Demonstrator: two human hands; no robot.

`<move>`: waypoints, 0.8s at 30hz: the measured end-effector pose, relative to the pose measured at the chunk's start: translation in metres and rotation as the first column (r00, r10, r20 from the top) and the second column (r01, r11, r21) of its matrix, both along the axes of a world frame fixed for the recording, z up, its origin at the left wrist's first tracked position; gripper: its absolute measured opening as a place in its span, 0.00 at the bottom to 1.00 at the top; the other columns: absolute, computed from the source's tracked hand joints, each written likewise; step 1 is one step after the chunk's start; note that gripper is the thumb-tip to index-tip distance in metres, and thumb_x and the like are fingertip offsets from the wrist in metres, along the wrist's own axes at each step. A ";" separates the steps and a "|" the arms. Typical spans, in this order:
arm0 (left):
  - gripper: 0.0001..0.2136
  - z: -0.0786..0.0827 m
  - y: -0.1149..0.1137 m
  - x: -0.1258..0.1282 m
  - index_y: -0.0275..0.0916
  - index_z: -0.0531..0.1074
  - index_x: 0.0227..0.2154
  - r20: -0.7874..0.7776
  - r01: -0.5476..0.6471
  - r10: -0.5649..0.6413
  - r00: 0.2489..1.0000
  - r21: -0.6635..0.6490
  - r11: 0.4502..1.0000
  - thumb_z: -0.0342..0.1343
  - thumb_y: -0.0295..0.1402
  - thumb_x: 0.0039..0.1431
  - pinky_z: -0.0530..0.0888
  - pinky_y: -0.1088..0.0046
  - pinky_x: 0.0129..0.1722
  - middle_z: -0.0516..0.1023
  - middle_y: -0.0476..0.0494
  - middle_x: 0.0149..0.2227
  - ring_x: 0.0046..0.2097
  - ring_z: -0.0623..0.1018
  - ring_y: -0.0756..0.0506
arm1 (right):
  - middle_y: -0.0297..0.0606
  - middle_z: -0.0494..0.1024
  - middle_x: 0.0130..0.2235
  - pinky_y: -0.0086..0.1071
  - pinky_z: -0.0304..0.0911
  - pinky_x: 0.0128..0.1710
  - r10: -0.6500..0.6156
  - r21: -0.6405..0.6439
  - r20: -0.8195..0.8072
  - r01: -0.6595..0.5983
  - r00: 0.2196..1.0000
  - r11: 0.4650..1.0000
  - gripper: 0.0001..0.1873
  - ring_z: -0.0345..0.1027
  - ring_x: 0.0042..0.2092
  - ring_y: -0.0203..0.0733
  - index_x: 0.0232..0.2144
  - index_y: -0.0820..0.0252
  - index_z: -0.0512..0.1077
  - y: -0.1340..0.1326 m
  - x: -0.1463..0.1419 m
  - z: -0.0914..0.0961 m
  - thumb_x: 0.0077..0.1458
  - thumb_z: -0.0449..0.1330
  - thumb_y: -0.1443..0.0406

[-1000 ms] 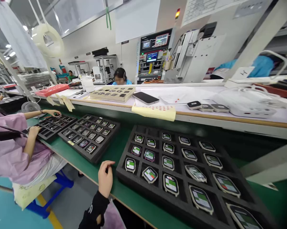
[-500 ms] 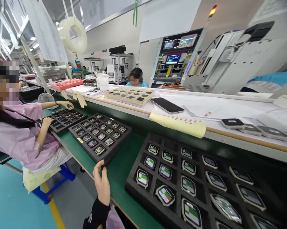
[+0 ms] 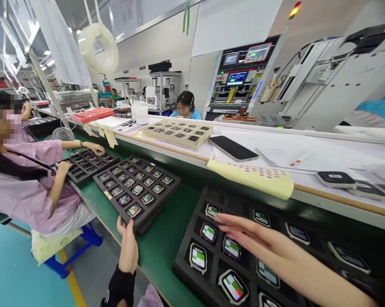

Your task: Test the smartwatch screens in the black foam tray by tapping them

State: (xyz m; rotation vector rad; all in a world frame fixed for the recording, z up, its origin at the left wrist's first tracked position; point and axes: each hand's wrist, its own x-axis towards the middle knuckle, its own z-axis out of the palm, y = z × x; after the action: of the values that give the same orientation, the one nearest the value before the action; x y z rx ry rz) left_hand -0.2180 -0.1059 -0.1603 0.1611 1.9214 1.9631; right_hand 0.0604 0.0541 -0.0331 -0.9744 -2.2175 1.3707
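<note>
My left hand (image 3: 128, 247) is at the near corner of the middle black foam tray (image 3: 162, 204), fingers slightly apart and fingertips at its edge; whether they press on it I cannot tell. Square smartwatches with lit screens, such as one watch (image 3: 134, 209) by that corner, lie in its compartments. Over the right black foam tray (image 3: 184, 251) reaches my right hand (image 3: 259, 243), open, its fingers stretched out to the left. Its fingertips are beside a watch (image 3: 212, 210) in the back left part. The hand and forearm hide several other watches there.
A co-worker in pink (image 3: 26, 183) sits at the left, hands at a third black tray (image 3: 83, 168). On the raised shelf are a phone (image 3: 233, 147), a beige tray (image 3: 179, 132) of dark pieces, a yellow sheet (image 3: 253, 175) and loose dark square pieces (image 3: 336, 178).
My right hand has come into view from the right, over the right tray. My left hand has moved slightly left, to the middle tray's corner. The view has shifted a little.
</note>
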 end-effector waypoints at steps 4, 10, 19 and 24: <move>0.41 -0.006 0.005 0.016 0.44 0.30 0.70 -0.058 0.074 -0.081 0.995 -0.120 0.990 0.44 0.55 0.65 0.51 0.57 0.69 0.31 0.39 0.73 0.72 0.41 0.37 | 0.46 0.68 0.61 0.46 0.60 0.62 0.011 -0.525 -0.030 -0.025 0.999 0.851 0.26 0.64 0.60 0.55 0.53 0.57 0.72 0.007 -0.101 -0.001 0.52 0.70 0.62; 0.40 -0.030 0.001 0.014 0.37 0.32 0.70 -0.206 0.109 -0.141 0.968 -0.160 0.981 0.41 0.55 0.66 0.50 0.62 0.69 0.33 0.36 0.73 0.72 0.41 0.39 | 0.46 0.70 0.55 0.47 0.71 0.49 -0.061 -0.683 0.071 0.093 0.996 0.724 0.17 0.70 0.51 0.50 0.54 0.63 0.69 0.017 -0.206 -0.037 0.65 0.62 0.64; 0.31 -0.013 0.002 -0.018 0.43 0.52 0.65 0.125 -0.005 -0.009 0.992 0.115 0.993 0.49 0.47 0.62 0.63 0.63 0.65 0.58 0.39 0.68 0.69 0.57 0.41 | 0.45 0.69 0.56 0.48 0.70 0.48 -0.221 -0.713 0.154 0.263 0.963 0.650 0.19 0.69 0.51 0.51 0.56 0.61 0.67 0.017 -0.229 -0.070 0.66 0.61 0.61; 0.17 0.019 -0.010 -0.048 0.47 0.63 0.50 0.403 -0.034 -0.051 0.914 0.200 0.979 0.51 0.42 0.58 0.75 0.62 0.51 0.71 0.40 0.51 0.55 0.73 0.42 | 0.45 0.69 0.55 0.47 0.71 0.47 -0.316 -0.727 0.140 0.315 0.938 0.611 0.19 0.70 0.50 0.50 0.56 0.61 0.67 0.011 -0.241 -0.083 0.66 0.61 0.60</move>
State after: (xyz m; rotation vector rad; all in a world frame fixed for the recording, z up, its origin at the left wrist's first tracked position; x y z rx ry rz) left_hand -0.2665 -0.1157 -0.1411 -0.1746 1.4529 1.9941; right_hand -0.1803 0.0651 -0.1164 -1.5271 -1.3161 2.1237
